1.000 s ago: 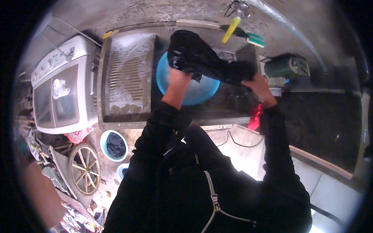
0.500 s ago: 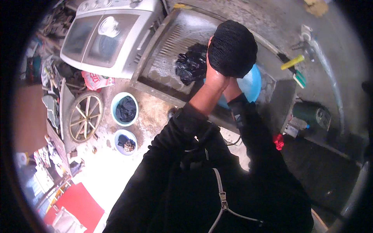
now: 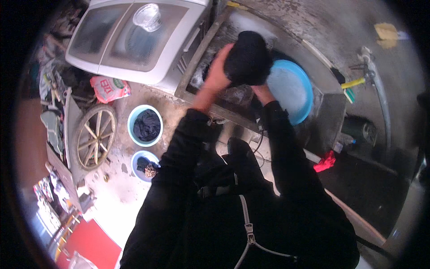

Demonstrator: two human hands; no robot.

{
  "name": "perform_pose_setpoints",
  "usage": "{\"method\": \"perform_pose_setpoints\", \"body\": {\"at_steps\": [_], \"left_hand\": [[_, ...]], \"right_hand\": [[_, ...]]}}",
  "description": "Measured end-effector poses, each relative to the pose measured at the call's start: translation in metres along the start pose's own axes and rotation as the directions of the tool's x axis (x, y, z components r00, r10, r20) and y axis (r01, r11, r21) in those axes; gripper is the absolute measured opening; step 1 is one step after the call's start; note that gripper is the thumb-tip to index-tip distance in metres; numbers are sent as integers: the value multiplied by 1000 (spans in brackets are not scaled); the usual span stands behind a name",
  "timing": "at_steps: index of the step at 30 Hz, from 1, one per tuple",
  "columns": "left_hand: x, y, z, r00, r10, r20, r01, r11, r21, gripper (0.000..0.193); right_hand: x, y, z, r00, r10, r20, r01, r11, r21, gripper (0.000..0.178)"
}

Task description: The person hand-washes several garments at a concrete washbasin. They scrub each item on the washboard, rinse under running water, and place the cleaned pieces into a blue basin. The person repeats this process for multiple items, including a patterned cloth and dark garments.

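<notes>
My left hand [image 3: 217,74] grips the left side of a black knitted piece [image 3: 248,58], round and bunched like a cap. Below its right edge is my right hand [image 3: 263,94], which also holds it; most of its fingers are hidden behind the knit. The piece hangs over a concrete sink [image 3: 224,110] with a ribbed washboard area, where suds and water lie. To the right in the sink stands a blue basin [image 3: 309,92] of cloudy, soapy water. What lies directly beneath the knit is mostly covered.
A white twin-tub washing machine [image 3: 174,49] stands left of the sink. On the floor are two tubs [image 3: 130,123] [image 3: 134,168] with dark cloth, a spoked wheel [image 3: 96,139] and a red-and-white bag [image 3: 109,89]. A yellow-handled brush [image 3: 353,83] lies at the sink's right edge.
Both hands have moved left with the black knitted piece, away from the basin. More of the basin shows now. My left hand has shifted from beneath the piece to its left side.
</notes>
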State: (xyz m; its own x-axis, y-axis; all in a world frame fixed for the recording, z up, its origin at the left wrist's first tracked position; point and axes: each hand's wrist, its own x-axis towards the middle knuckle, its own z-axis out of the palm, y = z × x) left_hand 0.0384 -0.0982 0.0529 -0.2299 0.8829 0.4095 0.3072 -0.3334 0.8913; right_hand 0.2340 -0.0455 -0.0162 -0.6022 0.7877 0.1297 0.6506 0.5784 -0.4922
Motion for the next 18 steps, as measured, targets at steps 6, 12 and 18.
{"method": "perform_pose_setpoints", "body": {"at_steps": [6,12,18], "left_hand": [[19,-51,-63,932,-307,192,115,754,646,33],[63,-103,32,941,-326,91,145,630,763,28],[-29,-43,2,976,-95,197,-62,745,664,28]], "right_hand": [[-2,66,-55,877,469,101,-480,857,187,51],[108,25,41,943,315,-106,-325,941,-92,53],[12,-37,19,943,36,-330,-9,997,82,33]]}}
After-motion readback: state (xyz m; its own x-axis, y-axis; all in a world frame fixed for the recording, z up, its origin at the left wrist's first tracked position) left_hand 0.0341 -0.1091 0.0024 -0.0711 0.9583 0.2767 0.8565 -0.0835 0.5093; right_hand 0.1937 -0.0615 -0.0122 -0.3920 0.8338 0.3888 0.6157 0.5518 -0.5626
